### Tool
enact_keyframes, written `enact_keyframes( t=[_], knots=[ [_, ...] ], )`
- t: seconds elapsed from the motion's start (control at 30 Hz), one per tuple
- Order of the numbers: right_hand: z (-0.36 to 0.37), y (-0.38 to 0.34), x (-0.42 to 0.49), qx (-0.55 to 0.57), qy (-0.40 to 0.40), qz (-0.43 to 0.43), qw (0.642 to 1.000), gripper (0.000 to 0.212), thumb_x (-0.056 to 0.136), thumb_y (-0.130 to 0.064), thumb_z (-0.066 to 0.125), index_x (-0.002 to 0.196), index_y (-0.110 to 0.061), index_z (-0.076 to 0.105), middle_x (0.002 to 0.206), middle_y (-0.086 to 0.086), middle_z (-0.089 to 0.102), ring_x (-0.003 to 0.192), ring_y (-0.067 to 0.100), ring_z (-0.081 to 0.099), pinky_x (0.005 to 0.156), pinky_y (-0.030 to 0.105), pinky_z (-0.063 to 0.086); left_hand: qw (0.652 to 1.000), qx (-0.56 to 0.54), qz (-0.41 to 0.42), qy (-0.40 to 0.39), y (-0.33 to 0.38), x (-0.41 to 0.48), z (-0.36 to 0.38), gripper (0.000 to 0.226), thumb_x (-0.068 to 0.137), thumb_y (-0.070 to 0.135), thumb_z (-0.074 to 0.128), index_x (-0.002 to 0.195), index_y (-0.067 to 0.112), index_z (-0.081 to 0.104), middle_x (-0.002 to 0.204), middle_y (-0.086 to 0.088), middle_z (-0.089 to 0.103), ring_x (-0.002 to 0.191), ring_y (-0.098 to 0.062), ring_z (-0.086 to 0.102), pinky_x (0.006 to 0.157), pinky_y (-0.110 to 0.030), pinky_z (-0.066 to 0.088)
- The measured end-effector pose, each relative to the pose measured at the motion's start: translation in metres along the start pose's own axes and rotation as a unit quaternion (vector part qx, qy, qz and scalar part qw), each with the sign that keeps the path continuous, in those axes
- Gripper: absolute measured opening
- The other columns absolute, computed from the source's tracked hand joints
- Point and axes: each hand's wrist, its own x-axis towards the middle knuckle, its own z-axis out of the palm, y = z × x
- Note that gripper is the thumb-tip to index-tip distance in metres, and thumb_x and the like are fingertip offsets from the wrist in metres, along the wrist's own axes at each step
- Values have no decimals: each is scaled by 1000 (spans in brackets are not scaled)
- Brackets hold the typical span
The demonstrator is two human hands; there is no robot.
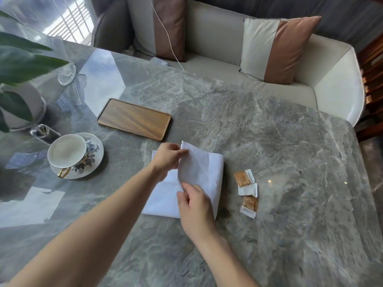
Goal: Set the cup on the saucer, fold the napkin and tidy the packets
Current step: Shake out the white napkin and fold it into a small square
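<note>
A white cloth napkin (209,172) lies partly folded in the middle of the marble table. My left hand (166,160) pinches its far corner and my right hand (194,206) pinches its near edge, so a flap is lifted over the rest. The white cup (67,151) with a gold handle stands on the flowered saucer (94,158) at the left. Three small packets (247,190), two orange and one white, lie loose to the right of the napkin.
A wooden tray (134,119) lies beyond the napkin. A potted plant (20,96) and clear glassware (66,74) stand at the far left. A cream sofa with cushions (277,50) runs along the table's far side.
</note>
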Motion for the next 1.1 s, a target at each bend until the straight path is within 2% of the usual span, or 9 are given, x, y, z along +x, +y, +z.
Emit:
enact_keyframes(
  t=[0.1, 0.23, 0.37, 0.5, 0.63, 0.73, 0.87, 0.97, 1.1],
  knots=[
    [28, -2, -1, -45, -53, 28, 997, 27, 98, -17, 49, 122, -15, 63, 101, 4, 55, 94, 24, 57, 83, 35, 47, 999, 33, -19, 8, -8, 12, -32, 33, 90, 7, 69, 58, 15, 69, 63, -2, 65, 64, -20, 61, 55, -25, 53],
    [55, -1, 0, -53, -78, 54, 994, 19, 95, -12, 51, 109, -8, 64, 100, 8, 53, 92, 29, 55, 83, 38, 47, 993, 117, -12, 24, -12, 21, -66, 25, 87, 11, 75, 63, 16, 68, 65, -8, 57, 60, -19, 50, 54, -26, 42],
    [77, 3, 2, -29, -71, 81, 994, 10, 92, -15, 57, 92, -8, 64, 92, 5, 57, 86, 23, 55, 76, 33, 43, 976, 211, 15, 53, -18, 27, -81, 19, 81, 12, 78, 67, 15, 66, 55, 1, 58, 44, -7, 51, 39, -17, 35],
    [93, 7, 1, -19, -44, 87, 995, 18, 92, -23, 62, 77, -23, 52, 83, -4, 51, 75, 15, 46, 70, 32, 39, 963, 261, 25, 66, -25, 33, -85, 11, 80, 15, 76, 73, 10, 70, 57, -2, 63, 50, -13, 55, 39, -17, 37],
    [102, 9, -3, -28, -22, 86, 996, 17, 92, -26, 63, 78, -18, 56, 81, -4, 51, 75, 19, 51, 70, 38, 44, 963, 265, 14, 49, -24, 36, -88, 7, 79, 11, 68, 72, 12, 65, 59, -2, 63, 50, -13, 56, 45, -20, 42],
    [106, 10, -7, -31, -16, 80, 996, 16, 92, -27, 65, 81, -17, 59, 80, -4, 50, 72, 17, 49, 69, 36, 45, 963, 266, 11, 32, -21, 35, -90, 10, 79, 7, 63, 72, 13, 61, 62, -4, 61, 54, -17, 57, 51, -26, 47],
    [110, 7, -8, -40, -20, 76, 996, 24, 91, -31, 65, 73, -28, 49, 79, -4, 50, 73, 18, 50, 67, 38, 45, 962, 274, 10, 17, -21, 37, -96, 4, 80, 6, 61, 84, 4, 63, 68, -8, 62, 59, -21, 59, 54, -33, 50],
    [114, 6, -7, -38, -15, 67, 997, 22, 90, -33, 67, 76, -22, 54, 77, -4, 50, 70, 17, 49, 67, 37, 45, 958, 284, 22, 22, -22, 37, -98, 7, 81, 8, 61, 86, 4, 64, 73, -9, 64, 61, -22, 62, 56, -38, 55],
    [121, 10, -4, -46, -18, 57, 997, 19, 89, -35, 67, 84, -18, 61, 78, -2, 52, 71, 19, 51, 69, 38, 47, 948, 307, 67, 55, -29, 34, -99, 6, 80, 12, 69, 85, 12, 66, 75, -8, 72, 54, -16, 66, 47, -28, 52]
  ],
)
